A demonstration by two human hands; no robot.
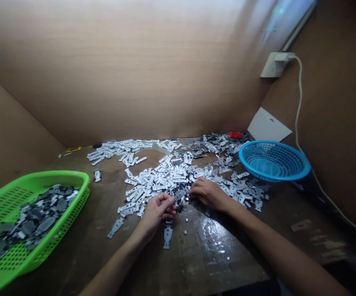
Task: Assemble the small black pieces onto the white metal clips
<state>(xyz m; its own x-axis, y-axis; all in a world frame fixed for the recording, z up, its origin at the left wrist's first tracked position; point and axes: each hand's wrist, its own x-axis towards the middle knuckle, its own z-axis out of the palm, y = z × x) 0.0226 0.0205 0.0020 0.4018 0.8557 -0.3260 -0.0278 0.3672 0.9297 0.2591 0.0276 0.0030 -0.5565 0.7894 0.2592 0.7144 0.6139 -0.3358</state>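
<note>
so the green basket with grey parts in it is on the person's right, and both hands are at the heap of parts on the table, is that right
Not quite: the head view shows the green basket with grey parts on the person's left. The rest stands: left hand and right hand are at the heap of parts on the table.

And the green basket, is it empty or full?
Partly full: the green basket has grey, black and white pieces heaped inside, but bare slotted plastic shows around them.
</note>
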